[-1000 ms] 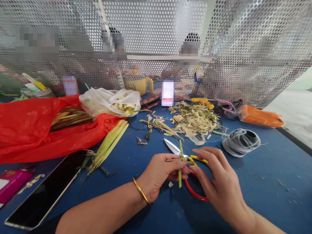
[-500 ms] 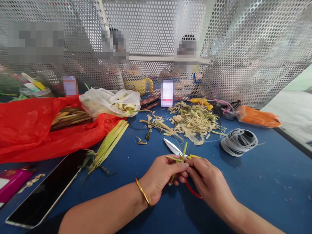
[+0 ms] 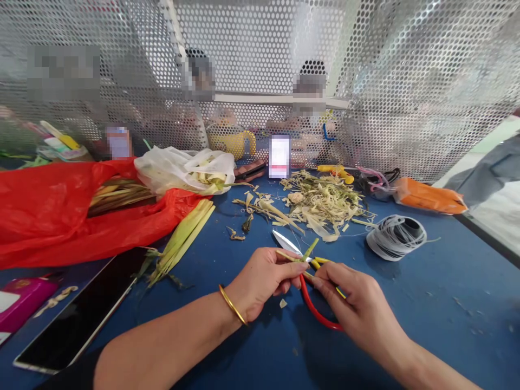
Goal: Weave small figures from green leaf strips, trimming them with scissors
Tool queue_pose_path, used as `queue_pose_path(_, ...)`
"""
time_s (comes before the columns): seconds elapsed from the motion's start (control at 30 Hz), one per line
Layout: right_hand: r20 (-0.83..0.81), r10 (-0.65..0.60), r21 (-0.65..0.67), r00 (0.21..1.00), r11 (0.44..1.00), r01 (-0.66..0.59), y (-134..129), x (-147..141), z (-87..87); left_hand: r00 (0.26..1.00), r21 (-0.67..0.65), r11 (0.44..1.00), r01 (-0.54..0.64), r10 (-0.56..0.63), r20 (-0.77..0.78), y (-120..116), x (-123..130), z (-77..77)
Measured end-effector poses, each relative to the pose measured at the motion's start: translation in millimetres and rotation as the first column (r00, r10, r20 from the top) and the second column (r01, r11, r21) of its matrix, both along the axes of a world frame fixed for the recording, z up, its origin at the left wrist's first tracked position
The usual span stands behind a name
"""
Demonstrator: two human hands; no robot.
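Low in the frame, right of centre, the left hand (image 3: 272,273) pinches the crossed strips (image 3: 310,249), while the right hand (image 3: 357,298) grips one end of them. The scissors (image 3: 319,314) lie behind the fingers, blades toward the middle.

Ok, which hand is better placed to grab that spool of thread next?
Probably the right hand: it is nearer the spool. The left hand is farther off and pinches the strips where they cross. The right would first have to release a strip's end.
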State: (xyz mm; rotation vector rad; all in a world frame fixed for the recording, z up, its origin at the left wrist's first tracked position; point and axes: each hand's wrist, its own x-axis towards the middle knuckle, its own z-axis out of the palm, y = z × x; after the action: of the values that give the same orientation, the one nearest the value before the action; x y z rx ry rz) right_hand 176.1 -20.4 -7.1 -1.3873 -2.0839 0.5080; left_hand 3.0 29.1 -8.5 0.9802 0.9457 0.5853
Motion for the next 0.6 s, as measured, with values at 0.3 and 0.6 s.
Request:
queue_pose_path(0.3,0.09,-0.159,0.479,0.983,0.873,0.098,-2,7,7.7,0.99,0.213,0.971,0.111,-0.089,-0.112,-6,-3,7.7)
queue_pose_path(0.6,-0.327,-0.044,-0.32,0.944,0.945,-0.067,8,-2,6.0,0.876,0.384,0.818,0.427,-0.269,-0.401,-22,-3,9.4)
